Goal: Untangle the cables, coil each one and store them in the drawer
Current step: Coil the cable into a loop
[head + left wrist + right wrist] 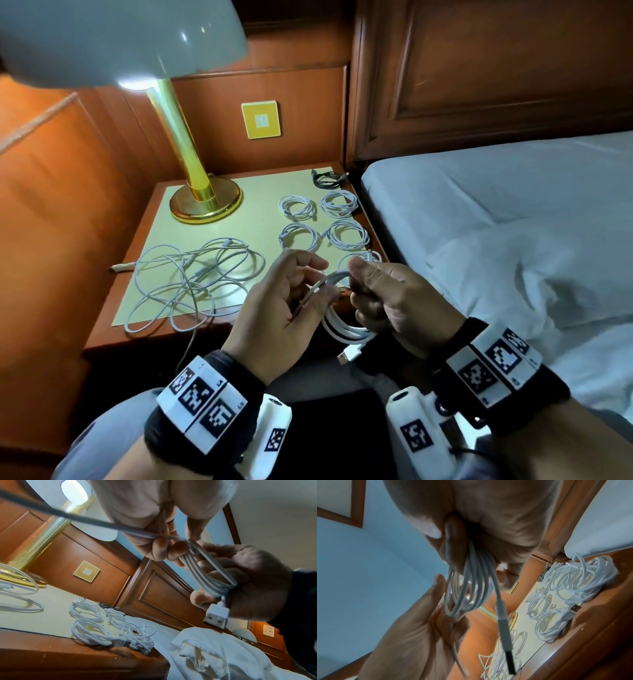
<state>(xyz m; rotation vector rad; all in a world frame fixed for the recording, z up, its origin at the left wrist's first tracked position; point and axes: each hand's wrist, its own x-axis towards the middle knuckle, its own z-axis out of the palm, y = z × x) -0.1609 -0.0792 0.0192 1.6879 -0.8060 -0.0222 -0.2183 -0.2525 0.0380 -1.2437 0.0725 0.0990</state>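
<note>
Both hands busy above counter (191, 342) front edge: right hand (390, 301) fingers clamping coil (342, 329) against springing; left hand (277, 308) fingers pinching loose strand (96, 522), feeding another loop.

Tabletop (144, 284) of glossy reddish wood with matt pale inlay; lamp (191, 164) stem polished brass-coloured metal; cables (191, 277) smooth white plastic; bed (513, 212) sheet soft white cloth.

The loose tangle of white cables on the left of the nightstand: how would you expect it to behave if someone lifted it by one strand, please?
The tangle would probably come up floppy, since its thin strands sprawl in slack, crossing loops. Other strands would likely drag along, as they overlap. The end hanging over the nightstand edge might pull more off.
</note>
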